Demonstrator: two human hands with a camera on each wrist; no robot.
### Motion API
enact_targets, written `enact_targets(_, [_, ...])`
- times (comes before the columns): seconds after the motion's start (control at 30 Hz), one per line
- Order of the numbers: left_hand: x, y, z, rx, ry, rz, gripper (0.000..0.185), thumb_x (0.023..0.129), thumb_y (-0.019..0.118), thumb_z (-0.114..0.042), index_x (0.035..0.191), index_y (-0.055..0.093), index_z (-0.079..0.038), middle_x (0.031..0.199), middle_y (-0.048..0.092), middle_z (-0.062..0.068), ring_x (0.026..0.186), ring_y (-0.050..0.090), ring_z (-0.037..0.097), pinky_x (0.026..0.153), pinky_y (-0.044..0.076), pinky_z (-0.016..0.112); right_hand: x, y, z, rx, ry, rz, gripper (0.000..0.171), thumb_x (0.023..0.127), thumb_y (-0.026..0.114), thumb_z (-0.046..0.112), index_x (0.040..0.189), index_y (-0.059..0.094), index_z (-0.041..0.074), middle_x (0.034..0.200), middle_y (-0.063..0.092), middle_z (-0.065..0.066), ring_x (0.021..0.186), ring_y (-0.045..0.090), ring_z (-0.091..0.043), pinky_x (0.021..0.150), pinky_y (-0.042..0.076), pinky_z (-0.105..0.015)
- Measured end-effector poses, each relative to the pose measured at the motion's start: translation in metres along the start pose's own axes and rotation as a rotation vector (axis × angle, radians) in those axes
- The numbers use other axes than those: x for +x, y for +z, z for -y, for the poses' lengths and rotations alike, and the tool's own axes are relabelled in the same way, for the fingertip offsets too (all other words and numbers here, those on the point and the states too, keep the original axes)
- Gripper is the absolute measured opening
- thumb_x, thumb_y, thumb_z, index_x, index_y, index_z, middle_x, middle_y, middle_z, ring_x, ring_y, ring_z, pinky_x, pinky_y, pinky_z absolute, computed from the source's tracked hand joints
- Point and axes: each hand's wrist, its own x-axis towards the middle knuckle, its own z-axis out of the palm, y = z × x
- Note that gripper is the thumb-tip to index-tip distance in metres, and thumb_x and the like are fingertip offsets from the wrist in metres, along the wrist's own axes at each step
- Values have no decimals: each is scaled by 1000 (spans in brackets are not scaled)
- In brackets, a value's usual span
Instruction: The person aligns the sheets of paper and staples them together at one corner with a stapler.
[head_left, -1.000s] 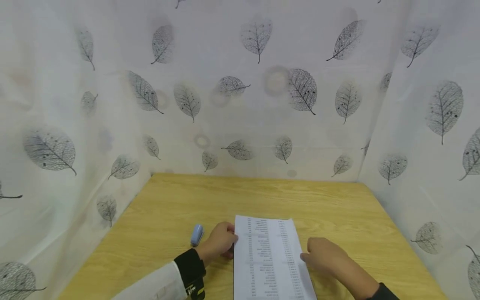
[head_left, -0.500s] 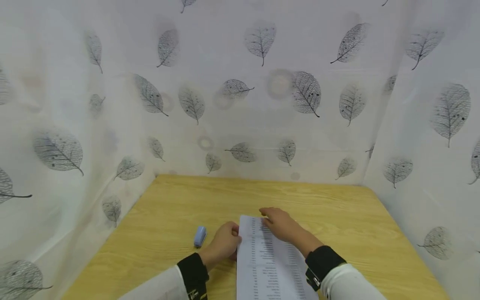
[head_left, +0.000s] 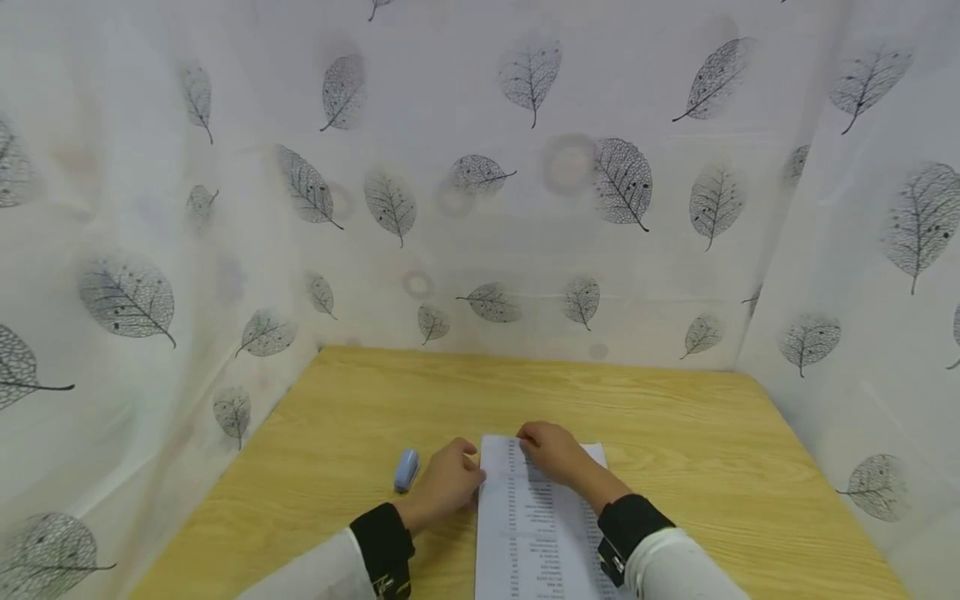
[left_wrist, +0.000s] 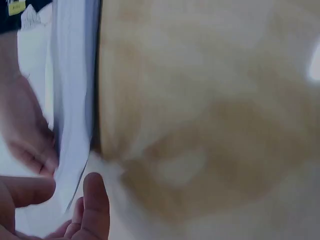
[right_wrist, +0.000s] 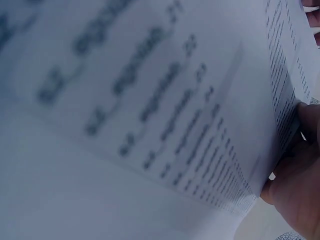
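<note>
Printed sheets of paper (head_left: 517,533), covered in rows of text, lie at the front middle of the table. My right hand (head_left: 558,454) reaches across them and pinches their far edge; in the right wrist view the printed paper (right_wrist: 200,125) bends up close to the camera, with the thumb (right_wrist: 307,120) at its edge. At the left edge of the sheets is my left hand (head_left: 446,482). The left wrist view shows its thumb and finger (left_wrist: 96,205) apart, on either side of the paper's corner. Left of that hand lies a small light-blue stapler (head_left: 407,471).
The wood-patterned table (head_left: 675,433) extends behind and to the right of the sheets. A pale curtain (head_left: 480,233) printed with leaves hangs along the back and both sides.
My right hand has moved from the right edge of the sheets, leftward and away, to their far edge and now pinches it. The left hand stays at the left edge, its fingers now looser.
</note>
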Motion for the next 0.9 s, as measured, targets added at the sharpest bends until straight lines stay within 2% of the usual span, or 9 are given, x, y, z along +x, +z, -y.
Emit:
enact_targets(0.1, [2, -19, -3, 179, 85, -42, 38, 95, 66, -10, 127, 55, 7, 102, 67, 14, 84, 65, 21, 68, 55, 35, 2, 4, -3, -14, 7, -6, 12, 103, 60, 15, 108, 71, 14, 102, 70, 1, 86, 60, -12, 79, 52, -38])
enact_targets(0.17, [4, -34, -4, 309, 104, -92, 36, 95, 67, -14, 125, 59, 5, 109, 66, 17, 93, 65, 26, 76, 56, 41, 3, 6, -4, -24, 6, -12, 12, 103, 60, 15, 107, 71, 14, 102, 70, 1, 87, 61, -12, 80, 53, -39])
enact_targets(0.27, [5, -56, -3, 493, 46, -123, 44, 94, 71, -22, 128, 60, 5, 118, 63, 22, 105, 63, 33, 83, 56, 47, 4, 8, -4, -36, 5, -27, 12, 102, 61, 15, 106, 72, 14, 101, 71, 1, 88, 63, -12, 80, 54, -38])
enact_targets(0.33, [4, -68, 0, 564, -20, -111, 53, 91, 75, -25, 129, 58, 8, 114, 63, 24, 97, 64, 33, 79, 57, 46, 4, 9, -3, -47, -1, -37, 11, 102, 62, 14, 106, 72, 14, 101, 72, 1, 89, 64, -12, 81, 54, -38])
enact_targets(0.43, [-1, -77, 6, 579, -107, -43, 55, 86, 81, -24, 122, 57, 10, 98, 64, 17, 81, 62, 26, 69, 55, 40, 2, 9, -2, -52, 1, -45, 12, 101, 62, 14, 108, 73, 14, 103, 73, 0, 92, 66, -13, 82, 55, -38])
enact_targets(0.53, [-7, -79, 12, 573, -101, 2, 38, 82, 80, -11, 107, 59, 8, 83, 60, 10, 70, 57, 22, 61, 51, 35, 0, 9, -1, -42, 4, -46, 13, 101, 62, 13, 109, 72, 14, 104, 73, 0, 93, 67, -14, 82, 56, -38])
enact_targets(0.63, [-7, -76, 18, 620, -70, -11, 24, 79, 73, 1, 98, 59, 3, 79, 58, 7, 68, 53, 22, 59, 48, 35, -1, 8, 0, -35, 1, -45, 13, 101, 62, 12, 109, 72, 14, 105, 73, -1, 92, 66, -14, 82, 56, -38])
enact_targets(0.77, [0, -69, 23, 664, -32, -37, 22, 79, 70, 6, 100, 64, -1, 86, 64, 6, 74, 57, 20, 66, 52, 38, -2, 8, 2, -36, -2, -40, 13, 101, 63, 12, 109, 73, 14, 106, 73, -1, 92, 65, -13, 82, 56, -38])
enact_targets(0.9, [10, -59, 23, 647, 38, -31, 27, 82, 69, 5, 107, 68, -4, 98, 70, 7, 85, 62, 18, 77, 56, 41, -2, 8, 3, -42, 2, -41, 14, 101, 62, 13, 110, 73, 14, 107, 73, -1, 94, 66, -14, 84, 55, -40])
